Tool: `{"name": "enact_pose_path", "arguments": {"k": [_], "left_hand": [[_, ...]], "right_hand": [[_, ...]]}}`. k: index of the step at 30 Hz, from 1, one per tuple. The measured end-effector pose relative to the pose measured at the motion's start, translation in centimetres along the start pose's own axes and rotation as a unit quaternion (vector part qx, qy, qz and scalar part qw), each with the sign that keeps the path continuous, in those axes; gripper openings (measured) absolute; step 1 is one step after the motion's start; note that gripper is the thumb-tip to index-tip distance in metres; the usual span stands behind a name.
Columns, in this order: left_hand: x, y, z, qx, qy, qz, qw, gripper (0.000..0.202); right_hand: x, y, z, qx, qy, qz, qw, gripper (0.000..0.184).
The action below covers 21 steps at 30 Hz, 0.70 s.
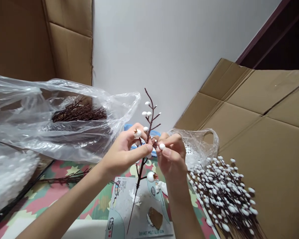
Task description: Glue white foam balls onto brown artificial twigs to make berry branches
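My left hand is closed around the middle of a brown artificial branch, which stands nearly upright in front of me. White berries sit on several of its twigs, and a larger white ball with a brown star-shaped end is on a lower twig. Between the thumb and fingers of my right hand is a white berry, right beside the branch. Some of the twigs on the upper right have bare or white-dabbed tips. The fingers partly hide the branch's middle.
A printed cardboard sheet with a brown piece lies on the patterned tablecloth. Many white-berried branches are piled at right. A clear plastic bag with bare brown branches is at left. A blue basket sits behind my hands.
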<state>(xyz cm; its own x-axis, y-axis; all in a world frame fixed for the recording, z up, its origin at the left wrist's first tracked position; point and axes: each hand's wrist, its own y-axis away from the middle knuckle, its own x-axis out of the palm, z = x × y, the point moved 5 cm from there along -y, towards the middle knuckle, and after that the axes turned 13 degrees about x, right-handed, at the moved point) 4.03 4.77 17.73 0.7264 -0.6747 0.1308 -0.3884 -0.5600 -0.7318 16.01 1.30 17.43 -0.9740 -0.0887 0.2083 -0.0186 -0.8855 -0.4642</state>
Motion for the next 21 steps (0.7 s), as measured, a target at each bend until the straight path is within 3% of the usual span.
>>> {"name": "enact_pose_path", "arguments": {"k": [21], "left_hand": [[0.2, 0.2, -1.2, 0.036, -0.128, 0.015, 0.991, 0.020]], "right_hand": [[0.0, 0.2, -0.3, 0.007, 0.020, -0.020, 1.000, 0.008]]}}
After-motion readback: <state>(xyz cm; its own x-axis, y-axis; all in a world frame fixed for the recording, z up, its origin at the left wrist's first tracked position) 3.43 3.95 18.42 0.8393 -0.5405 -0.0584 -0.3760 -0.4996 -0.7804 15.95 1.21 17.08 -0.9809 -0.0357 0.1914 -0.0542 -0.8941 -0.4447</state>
